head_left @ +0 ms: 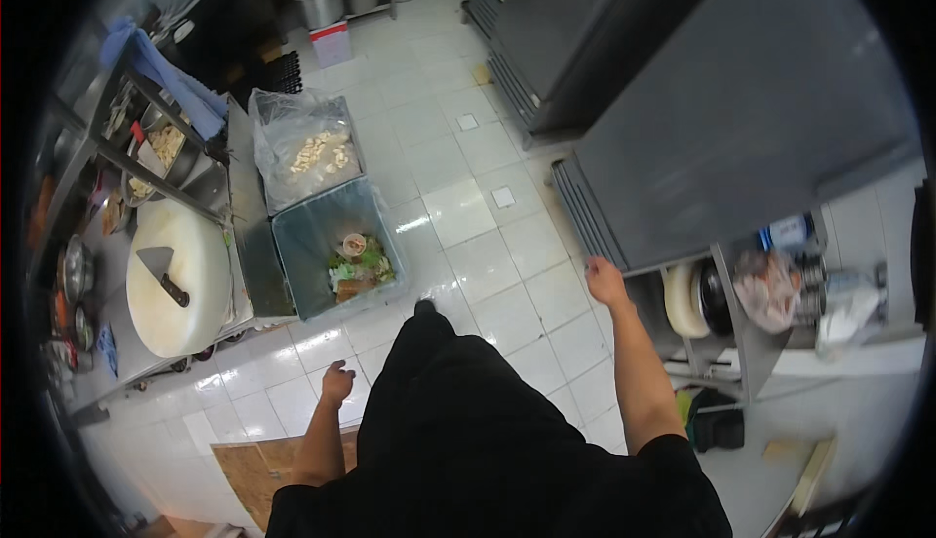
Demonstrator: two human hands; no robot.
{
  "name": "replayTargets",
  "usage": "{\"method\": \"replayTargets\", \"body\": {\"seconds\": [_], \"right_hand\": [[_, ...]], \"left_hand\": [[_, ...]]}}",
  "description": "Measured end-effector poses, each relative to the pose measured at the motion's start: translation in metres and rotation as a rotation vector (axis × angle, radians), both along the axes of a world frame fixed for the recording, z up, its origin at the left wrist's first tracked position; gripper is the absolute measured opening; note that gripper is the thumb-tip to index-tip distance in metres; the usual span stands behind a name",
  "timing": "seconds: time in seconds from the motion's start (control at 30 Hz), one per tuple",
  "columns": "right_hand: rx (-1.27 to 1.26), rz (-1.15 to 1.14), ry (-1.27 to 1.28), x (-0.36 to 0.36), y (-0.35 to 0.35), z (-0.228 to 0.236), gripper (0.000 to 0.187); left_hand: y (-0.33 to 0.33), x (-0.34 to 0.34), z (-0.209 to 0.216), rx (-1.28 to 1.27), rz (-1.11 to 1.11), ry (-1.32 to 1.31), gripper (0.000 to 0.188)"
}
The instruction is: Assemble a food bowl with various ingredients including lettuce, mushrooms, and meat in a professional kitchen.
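My left hand point(337, 383) hangs over the floor, just below the blue-grey bin point(310, 230) that has vegetable scraps and a small tub in it. Its fingers are loosely bent and a little apart, with nothing seen in them. On the other side my right hand point(606, 282) is held out next to the lower edge of a large grey refrigerator point(731, 99). Its fingers are curled in, no object shows in them, and whether it touches the refrigerator I cannot tell.
At left, a cleaver point(162, 273) lies on a thick round chopping block point(200, 236) on a steel counter. A bin lined with clear plastic point(278, 172) holds pale pieces. Shelves point(756, 358) with bags and pots stand at right. Brown cardboard point(255, 470) lies on the tiled floor point(507, 275).
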State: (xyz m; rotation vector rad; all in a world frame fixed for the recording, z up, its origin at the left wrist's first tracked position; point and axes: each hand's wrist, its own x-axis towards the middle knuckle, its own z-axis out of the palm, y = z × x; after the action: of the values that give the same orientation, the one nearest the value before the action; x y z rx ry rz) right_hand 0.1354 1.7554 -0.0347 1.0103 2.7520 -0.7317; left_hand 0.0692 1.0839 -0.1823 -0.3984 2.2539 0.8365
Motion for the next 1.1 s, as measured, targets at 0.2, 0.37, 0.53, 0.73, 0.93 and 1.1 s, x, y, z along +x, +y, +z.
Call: {"method": "replayTargets", "body": {"seconds": [0.2, 0.37, 0.53, 0.73, 0.93, 1.1], "right_hand": [[0.041, 0.243, 0.005, -0.251, 0.007, 0.036, 0.044], [0.016, 0.336, -0.278, -0.282, 0.094, -0.036, 0.049], [0.155, 0.66, -0.645, -0.225, 0.18, -0.115, 0.029], [-0.251, 0.572, -0.807, -0.159, 0.253, -0.207, 0.024], [-0.351, 0.305, -0.783, -0.381, 0.316, -0.262, 0.028], [0.287, 0.688, -0.223, -0.75, 0.398, -0.188, 0.026]], "left_hand": [[0.073, -0.046, -0.045, -0.04, 0.015, -0.019, 0.052], [0.109, -0.155, -0.04, 0.042, 0.191, -0.609, 0.028], [0.127, -0.341, -0.038, 0.041, 0.029, -0.394, 0.026], [0.258, -0.596, 0.045, -0.035, -0.118, 0.156, 0.036], [0.354, -0.766, 0.065, -0.007, -0.125, 0.261, 0.052], [0.365, -0.832, 0.002, -0.082, -0.13, -0.005, 0.063]]}}
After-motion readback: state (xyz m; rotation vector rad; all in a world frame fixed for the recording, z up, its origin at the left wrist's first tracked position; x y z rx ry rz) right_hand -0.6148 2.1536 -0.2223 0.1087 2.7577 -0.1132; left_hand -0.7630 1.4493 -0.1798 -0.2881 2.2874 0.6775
